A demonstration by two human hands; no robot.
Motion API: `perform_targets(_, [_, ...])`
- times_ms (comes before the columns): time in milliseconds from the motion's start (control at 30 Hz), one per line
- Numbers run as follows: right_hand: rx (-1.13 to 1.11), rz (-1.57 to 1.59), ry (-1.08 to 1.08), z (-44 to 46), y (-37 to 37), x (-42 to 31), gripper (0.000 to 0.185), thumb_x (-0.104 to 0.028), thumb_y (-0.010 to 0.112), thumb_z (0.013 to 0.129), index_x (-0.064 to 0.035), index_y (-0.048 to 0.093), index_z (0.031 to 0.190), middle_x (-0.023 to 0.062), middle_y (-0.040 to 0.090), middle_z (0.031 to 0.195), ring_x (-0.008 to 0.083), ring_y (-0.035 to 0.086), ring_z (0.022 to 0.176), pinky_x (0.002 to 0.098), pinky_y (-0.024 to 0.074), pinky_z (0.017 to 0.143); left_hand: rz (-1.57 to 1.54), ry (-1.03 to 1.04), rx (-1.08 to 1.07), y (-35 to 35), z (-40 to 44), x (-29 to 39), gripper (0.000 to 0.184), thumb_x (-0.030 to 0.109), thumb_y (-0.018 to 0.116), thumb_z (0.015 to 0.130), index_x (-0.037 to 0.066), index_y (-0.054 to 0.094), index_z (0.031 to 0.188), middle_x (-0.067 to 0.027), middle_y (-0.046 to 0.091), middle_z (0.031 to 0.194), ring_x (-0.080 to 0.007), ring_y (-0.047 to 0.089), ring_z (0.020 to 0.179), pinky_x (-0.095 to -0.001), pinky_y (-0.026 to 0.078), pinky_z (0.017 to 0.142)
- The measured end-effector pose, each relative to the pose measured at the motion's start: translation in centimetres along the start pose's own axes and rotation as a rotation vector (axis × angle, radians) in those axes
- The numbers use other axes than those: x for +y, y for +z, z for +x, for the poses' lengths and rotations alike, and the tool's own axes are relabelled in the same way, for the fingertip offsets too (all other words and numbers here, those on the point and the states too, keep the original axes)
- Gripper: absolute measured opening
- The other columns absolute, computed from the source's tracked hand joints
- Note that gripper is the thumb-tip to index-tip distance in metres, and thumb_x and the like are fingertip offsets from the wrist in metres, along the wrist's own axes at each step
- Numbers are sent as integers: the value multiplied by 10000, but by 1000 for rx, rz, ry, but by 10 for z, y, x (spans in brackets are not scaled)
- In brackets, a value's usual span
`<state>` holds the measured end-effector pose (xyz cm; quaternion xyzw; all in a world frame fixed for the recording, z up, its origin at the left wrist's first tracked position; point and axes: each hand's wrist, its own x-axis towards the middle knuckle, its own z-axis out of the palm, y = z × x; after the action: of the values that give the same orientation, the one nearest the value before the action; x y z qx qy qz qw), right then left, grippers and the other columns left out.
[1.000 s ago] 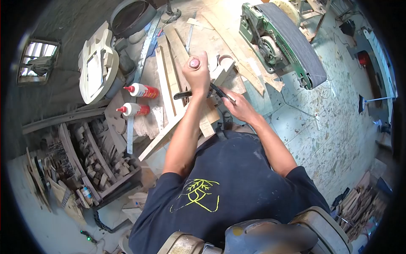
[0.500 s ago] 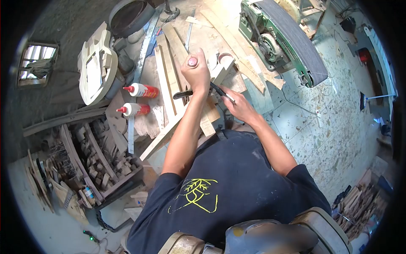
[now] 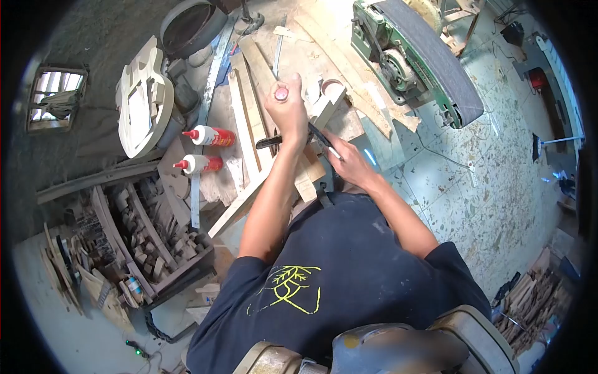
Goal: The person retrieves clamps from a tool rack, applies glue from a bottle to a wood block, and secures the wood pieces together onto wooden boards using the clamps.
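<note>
My left hand (image 3: pixel 288 115) is closed in a fist around an upright handle, whose round reddish end (image 3: pixel 281 94) shows above the fingers. The handle appears to belong to a black clamp (image 3: pixel 269 142), which runs behind my left wrist towards the right. My right hand (image 3: pixel 350 163) is closed on the clamp's dark bar, lower and to the right. Wooden strips (image 3: pixel 242 118) lie beneath and left of my hands. A short wooden block (image 3: pixel 328 107) sits between and beyond them. My left wrist and fist hide much of the clamp.
Two red-capped glue bottles (image 3: pixel 212 136) lie left of the strips. A pale guitar-shaped wooden body (image 3: pixel 146 103) stands further left. A green belt sander (image 3: pixel 398 68) is at the far right of the bench. A bin of wood offcuts (image 3: pixel 149 240) stands at lower left.
My left fist has shifted slightly left and down on the handle. My right hand has dropped a little along with the clamp bar. The whole view has tilted slightly.
</note>
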<state>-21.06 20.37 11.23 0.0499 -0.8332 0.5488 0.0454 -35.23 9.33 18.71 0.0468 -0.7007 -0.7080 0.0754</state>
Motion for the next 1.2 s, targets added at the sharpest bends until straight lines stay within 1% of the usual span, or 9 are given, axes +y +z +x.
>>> perform_targets(200, [-5,27,4,1,-1,-2,486,-70,606,935,-19,507,1408,266,660,1206,452,639,1101,451,524,908,-126,-105,-473,-37,23,6,341,258,692,952,77,575,689,-3,567,589,-74,485,486,-221,391,487])
perform_targets(333, [-48,79,45,5,-7,-1,617,-26,653,850,-70,501,1447,247,657,1219,444,632,1100,469,522,920,108,-92,75,-1,5,16,438,369,663,991,38,587,715,-24,565,620,-84,480,512,-287,376,498])
perform_targets(433, [-83,83,66,8,-14,-3,551,-51,636,885,-60,527,1425,242,672,1186,425,654,1061,453,526,900,229,93,72,-8,8,-3,364,361,704,971,21,611,882,-56,638,784,-101,557,644,-283,420,576])
perform_targets(533, [-149,59,123,14,-28,-15,468,-80,609,938,-52,551,1402,233,693,1116,401,674,998,431,528,873,137,-35,-393,-46,7,17,343,331,659,1003,6,595,1089,-75,671,933,-117,648,831,-266,514,736])
perform_targets(600, [-163,54,129,16,-31,-17,427,-102,590,970,-52,562,1393,221,702,1067,377,681,947,414,527,853,236,62,-380,-82,9,32,481,253,653,987,-24,530,1360,-186,613,1324,-199,558,1272,-334,428,1084])
perform_targets(667, [-144,62,87,16,-31,-16,399,-123,573,997,-57,569,1390,204,708,1023,345,686,891,397,525,834,1,-2,-202,-130,15,19,400,135,516,986,-32,529,1348,-176,602,1339,-268,599,1248,-389,454,1084])
perform_targets(733, [-177,91,134,16,-32,-16,398,-141,577,1001,-59,572,1390,188,710,1011,310,684,875,389,523,824,0,-54,-223,-187,9,-13,582,-44,426,715,-54,566,1280,-173,617,1312,-276,618,1228,-395,474,1074])
perform_targets(1033, [-179,39,175,14,-30,-9,468,-267,640,985,-83,578,1411,170,721,975,269,678,853,376,521,822,1126,-202,-636,-185,-52,-94,644,203,760,694,73,646,1314,-250,695,1149,-376,676,1071,-439,525,951])
perform_targets(1200, [-175,11,191,12,-26,0,486,-291,647,984,-100,571,1425,188,712,937,323,678,845,397,522,819,457,-382,-732,-224,-18,-120,555,1,596,759,-7,646,1312,-154,695,1262,-253,687,1099,-347,527,955])
